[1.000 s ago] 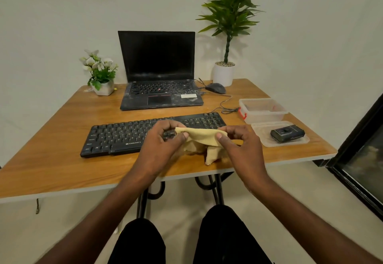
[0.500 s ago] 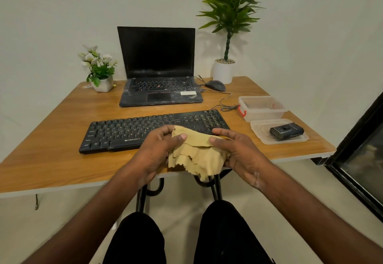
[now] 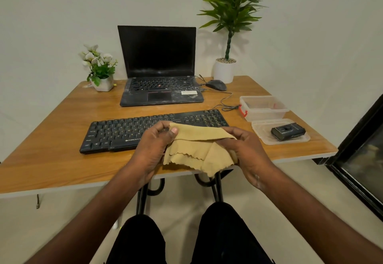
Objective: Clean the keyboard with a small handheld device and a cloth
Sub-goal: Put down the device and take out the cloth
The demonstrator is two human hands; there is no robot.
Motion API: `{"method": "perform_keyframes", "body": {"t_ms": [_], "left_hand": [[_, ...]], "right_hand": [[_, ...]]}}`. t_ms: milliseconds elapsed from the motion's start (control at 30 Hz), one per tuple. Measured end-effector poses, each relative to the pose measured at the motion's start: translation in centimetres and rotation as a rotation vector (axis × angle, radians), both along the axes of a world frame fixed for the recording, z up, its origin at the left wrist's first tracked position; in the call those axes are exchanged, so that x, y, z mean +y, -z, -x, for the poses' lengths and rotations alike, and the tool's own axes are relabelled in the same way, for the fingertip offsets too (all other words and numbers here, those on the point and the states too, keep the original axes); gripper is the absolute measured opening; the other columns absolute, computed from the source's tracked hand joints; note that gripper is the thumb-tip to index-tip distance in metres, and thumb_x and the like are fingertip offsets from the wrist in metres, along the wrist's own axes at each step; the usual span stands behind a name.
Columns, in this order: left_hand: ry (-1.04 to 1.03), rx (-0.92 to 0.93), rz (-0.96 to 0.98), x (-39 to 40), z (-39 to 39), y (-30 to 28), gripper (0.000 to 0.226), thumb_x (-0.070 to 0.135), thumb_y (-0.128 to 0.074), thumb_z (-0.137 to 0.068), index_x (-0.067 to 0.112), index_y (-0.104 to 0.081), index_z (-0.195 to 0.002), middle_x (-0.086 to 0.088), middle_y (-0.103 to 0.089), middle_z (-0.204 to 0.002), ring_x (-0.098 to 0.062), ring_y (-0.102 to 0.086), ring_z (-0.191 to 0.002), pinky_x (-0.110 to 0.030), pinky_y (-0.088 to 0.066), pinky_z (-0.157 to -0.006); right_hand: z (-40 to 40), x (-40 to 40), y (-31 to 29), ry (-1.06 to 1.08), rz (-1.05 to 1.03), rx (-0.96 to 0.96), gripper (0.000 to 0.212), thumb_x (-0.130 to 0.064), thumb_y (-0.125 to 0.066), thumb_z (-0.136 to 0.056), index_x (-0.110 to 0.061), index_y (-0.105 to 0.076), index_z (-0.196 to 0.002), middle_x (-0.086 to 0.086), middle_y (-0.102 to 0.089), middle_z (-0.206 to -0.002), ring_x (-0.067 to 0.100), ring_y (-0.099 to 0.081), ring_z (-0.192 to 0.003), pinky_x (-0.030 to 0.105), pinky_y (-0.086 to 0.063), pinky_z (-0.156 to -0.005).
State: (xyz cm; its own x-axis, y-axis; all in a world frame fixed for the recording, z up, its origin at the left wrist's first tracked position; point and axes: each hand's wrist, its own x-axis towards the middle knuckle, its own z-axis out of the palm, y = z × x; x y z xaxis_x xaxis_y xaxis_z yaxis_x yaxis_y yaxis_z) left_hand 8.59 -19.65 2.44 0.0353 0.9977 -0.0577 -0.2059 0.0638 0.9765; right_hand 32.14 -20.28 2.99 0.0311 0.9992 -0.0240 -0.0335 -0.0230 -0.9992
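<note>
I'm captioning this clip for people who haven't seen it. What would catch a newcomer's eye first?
Two hands, left hand and right hand, hold a tan cloth at the table's near edge, in front of a black keyboard. To the right, a small black device lies on a clear plastic lid.

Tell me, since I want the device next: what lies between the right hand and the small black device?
In the head view, only bare wooden tabletop and the clear lid's near rim separate the right hand from the black device, which rests on that lid.
</note>
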Motion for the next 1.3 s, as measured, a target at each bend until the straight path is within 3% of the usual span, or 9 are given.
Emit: {"method": "perform_keyframes", "body": {"t_ms": [267, 433, 533, 700, 900, 1000, 1067, 1167, 1300], "left_hand": [[0.001, 0.164, 0.026, 0.1, 0.3, 1.0, 0.021, 0.026, -0.060, -0.109, 0.015, -0.062, -0.127, -0.022, -0.072, -0.118, -0.018, -0.068, -0.066, -0.025, -0.053, -0.043], [0.049, 0.804, -0.192, 0.2, 0.0, 0.9, 0.077, 0.042, -0.089, -0.084, 0.040, -0.047, -0.148, 0.005, -0.059, -0.134, -0.016, -0.062, -0.110, -0.036, -0.057, -0.087], [-0.002, 1.008, -0.343, 0.1, -0.1, 0.9, 0.053, 0.038, -0.088, -0.086, 0.046, -0.061, -0.132, 0.009, -0.059, -0.121, -0.013, -0.058, -0.110, -0.035, -0.049, -0.087], [-0.091, 0.801, -0.393, 0.2, 0.2, 0.4, 0.013, 0.036, -0.068, -0.102, 0.029, -0.075, -0.109, 0.007, -0.061, -0.111, -0.006, -0.059, -0.101, -0.026, -0.052, -0.080], [-0.080, 0.228, -0.023, -0.3, 0.0, -0.6, 0.027, 0.032, -0.059, -0.110, 0.013, -0.077, -0.105, -0.010, -0.078, -0.090, -0.016, -0.075, -0.074, -0.031, -0.063, -0.061], [-0.085, 0.340, -0.052, 0.0, 0.2, 0.0, 0.034, 0.039, -0.057, -0.110, 0.014, -0.078, -0.101, -0.004, -0.080, -0.087, -0.018, -0.074, -0.074, -0.028, -0.060, -0.059], [-0.117, 0.515, -0.165, 0.1, 0.3, 0.2, 0.034, 0.042, -0.056, -0.110, 0.021, -0.080, -0.099, 0.001, -0.080, -0.088, -0.015, -0.076, -0.080, -0.029, -0.059, -0.068], [-0.151, 0.600, -0.258, -0.1, -0.4, 0.1, 0.033, 0.040, -0.056, -0.110, 0.025, -0.080, -0.094, 0.008, -0.079, -0.080, -0.006, -0.074, -0.075, -0.026, -0.055, -0.066], [-0.163, 0.565, -0.250, -0.7, -2.0, 0.0, 0.058, 0.058, -0.056, -0.104, 0.007, -0.078, -0.087, -0.015, -0.075, -0.075, -0.039, -0.074, -0.073, -0.049, -0.061, -0.064]], "right_hand": [[0.0, 0.5, 0.7, 0.198, -0.041, -0.212, 0.010, -0.015, -0.082, -0.083, -0.019, -0.077, -0.090, 0.004, -0.077, -0.085, 0.022, -0.074, -0.082, 0.038, -0.059, -0.065], [0.2, 0.1, -0.4, 0.155, -0.050, -0.199, 0.006, -0.020, -0.078, -0.089, -0.021, -0.078, -0.095, -0.001, -0.078, -0.089, 0.019, -0.075, -0.086, 0.037, -0.060, -0.067], [0.3, -0.1, -1.2, 0.109, -0.099, -0.205, 0.006, -0.023, -0.075, -0.091, -0.022, -0.079, -0.096, -0.003, -0.078, -0.090, 0.015, -0.071, -0.086, 0.032, -0.055, -0.072], [0.1, 0.2, -1.2, 0.115, -0.061, -0.181, 0.011, -0.031, -0.066, -0.098, -0.024, -0.075, -0.100, -0.002, -0.077, -0.094, 0.016, -0.072, -0.085, 0.035, -0.057, -0.073], [-0.3, 0.1, -0.9, 0.023, 0.265, 0.096, 0.027, -0.010, -0.077, -0.089, -0.004, -0.070, -0.114, 0.016, -0.078, -0.103, 0.033, -0.074, -0.099, 0.051, -0.059, -0.093], [-0.6, 0.0, -1.1, 0.021, 0.295, 0.148, 0.049, 0.009, -0.079, -0.077, -0.006, -0.063, -0.121, 0.019, -0.076, -0.109, 0.037, -0.074, -0.100, 0.054, -0.061, -0.087], [-0.5, -0.1, -1.0, 0.140, 0.210, -0.004, 0.051, 0.011, -0.080, -0.076, -0.013, -0.064, -0.117, 0.011, -0.075, -0.109, 0.028, -0.075, -0.092, 0.044, -0.063, -0.074], [0.1, -0.3, -1.0, 0.368, -0.037, -0.325, 0.043, 0.001, -0.082, -0.076, -0.032, -0.067, -0.099, -0.009, -0.072, -0.102, 0.011, -0.069, -0.098, 0.035, -0.059, -0.085], [2.7, -1.3, -1.9, 0.335, -0.227, -0.380, 0.039, -0.001, -0.078, -0.079, -0.031, -0.072, -0.104, -0.013, -0.074, -0.094, 0.001, -0.071, -0.091, 0.030, -0.060, -0.084]]}}
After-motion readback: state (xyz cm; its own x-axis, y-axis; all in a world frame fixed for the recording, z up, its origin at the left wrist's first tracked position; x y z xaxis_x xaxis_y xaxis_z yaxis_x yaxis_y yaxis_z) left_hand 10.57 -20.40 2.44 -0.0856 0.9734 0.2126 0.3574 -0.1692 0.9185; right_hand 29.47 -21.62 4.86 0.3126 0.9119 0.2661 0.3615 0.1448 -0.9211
